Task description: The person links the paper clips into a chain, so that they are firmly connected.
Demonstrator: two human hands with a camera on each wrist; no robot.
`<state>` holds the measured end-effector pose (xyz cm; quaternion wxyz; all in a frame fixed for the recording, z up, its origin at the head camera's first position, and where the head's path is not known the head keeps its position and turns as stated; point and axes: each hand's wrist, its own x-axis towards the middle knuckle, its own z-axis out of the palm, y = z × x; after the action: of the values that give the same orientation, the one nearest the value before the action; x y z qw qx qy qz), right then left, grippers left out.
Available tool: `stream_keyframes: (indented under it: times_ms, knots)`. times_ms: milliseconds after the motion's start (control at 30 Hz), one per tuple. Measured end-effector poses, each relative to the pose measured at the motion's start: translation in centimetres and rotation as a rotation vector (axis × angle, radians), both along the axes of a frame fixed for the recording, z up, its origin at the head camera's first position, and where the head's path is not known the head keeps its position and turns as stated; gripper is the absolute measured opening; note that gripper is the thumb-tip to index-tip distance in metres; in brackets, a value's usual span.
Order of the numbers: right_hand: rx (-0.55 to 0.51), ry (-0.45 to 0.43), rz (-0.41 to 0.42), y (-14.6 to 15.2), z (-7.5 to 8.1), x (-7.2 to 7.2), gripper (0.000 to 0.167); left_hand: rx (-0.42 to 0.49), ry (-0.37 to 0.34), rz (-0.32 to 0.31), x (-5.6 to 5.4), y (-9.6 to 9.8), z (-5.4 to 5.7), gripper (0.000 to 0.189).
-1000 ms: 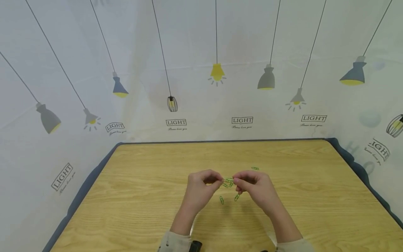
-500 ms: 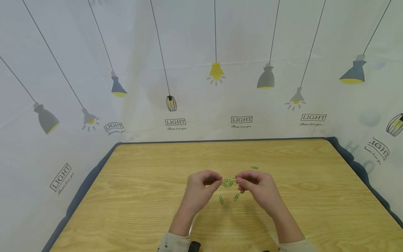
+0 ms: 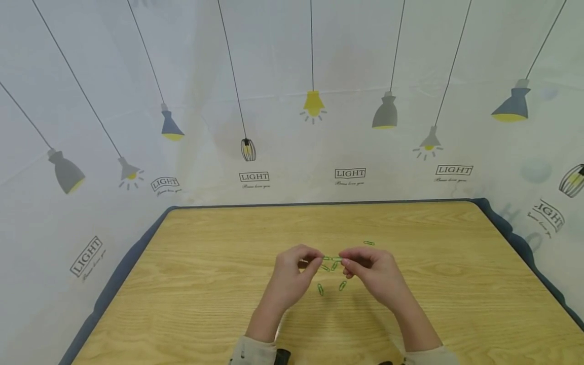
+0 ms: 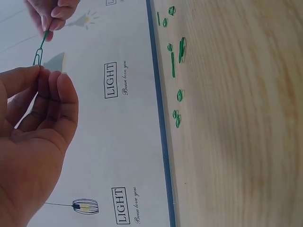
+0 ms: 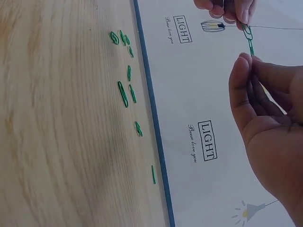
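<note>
Two green paper clips, hooked end to end, are stretched between my hands above the table. My left hand (image 3: 294, 279) pinches one paper clip (image 4: 38, 56) between thumb and forefinger. The other paper clip (image 5: 251, 48) is pinched at its far end by my right hand (image 3: 376, 276). In the left wrist view the link between them shows clearly, and the right hand (image 4: 53, 18) appears at the top. The right wrist view has the left hand (image 5: 230, 9) at its upper edge. Below the hands, loose green paper clips (image 3: 321, 289) lie on the wood.
Several more clips are scattered across the wood-grain table (image 3: 205, 284), one paper clip (image 3: 369, 243) lying farther back on the right. A blue edge (image 3: 292, 205) borders the tabletop, and a white curtain (image 3: 283, 121) printed with lamps hangs behind and at both sides.
My hands have drawn slightly apart over the second, and the two clips between them now form a straighter line. The loose clips on the table have stayed put.
</note>
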<state>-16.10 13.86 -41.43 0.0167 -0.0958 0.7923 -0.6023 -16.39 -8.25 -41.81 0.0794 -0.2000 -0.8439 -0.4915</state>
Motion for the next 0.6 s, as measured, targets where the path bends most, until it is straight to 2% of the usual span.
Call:
stream_keyframes:
  times_ms: [233,600]
  knots:
    - [0.067,0.015,-0.007,-0.14,0.37,0.14,0.014,-0.011,-0.022,-0.009,-0.1,-0.1,-0.23,0.012]
    - [0.078,0.029,0.01,-0.29,0.75,0.16,0.015,0.004,-0.065,-0.031,-0.17,-0.37,-0.51,0.011]
